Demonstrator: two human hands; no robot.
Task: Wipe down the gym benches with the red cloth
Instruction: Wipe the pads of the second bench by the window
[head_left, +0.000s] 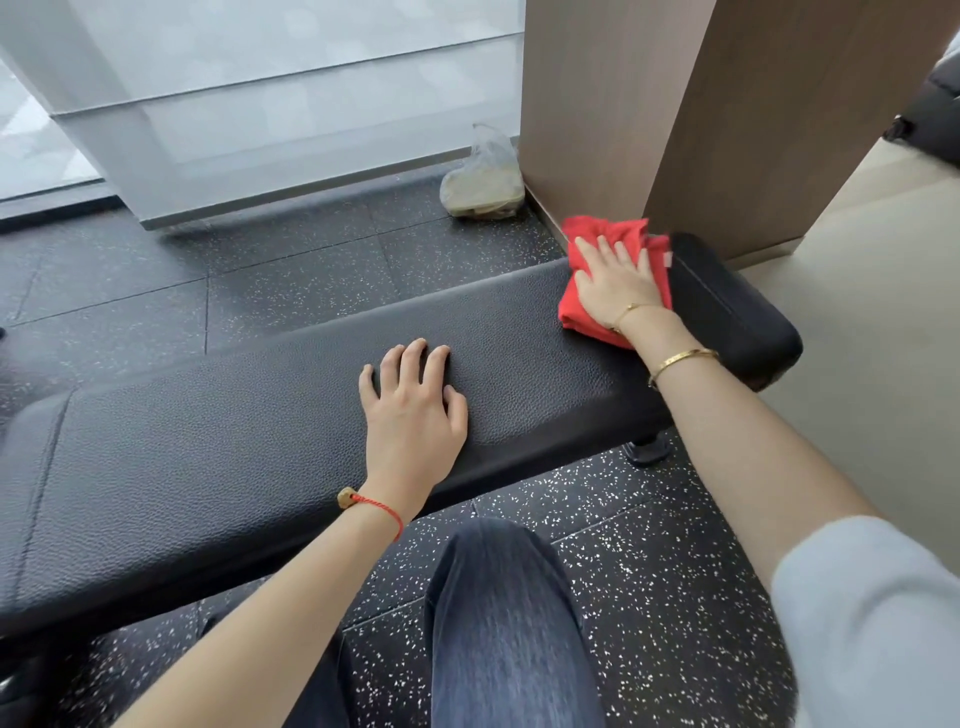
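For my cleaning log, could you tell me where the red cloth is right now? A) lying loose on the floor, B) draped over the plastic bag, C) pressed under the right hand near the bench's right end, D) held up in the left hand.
C: the right hand lies flat on the red cloth on the bench, while the left hand rests bare on the pad.

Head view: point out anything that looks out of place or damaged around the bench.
One oddity: a crumpled plastic bag with something inside sits on the floor against the wooden pillar, behind the bench. The bench shows no tears or spills. The right hand presses the red cloth flat; the left hand rests on the pad.
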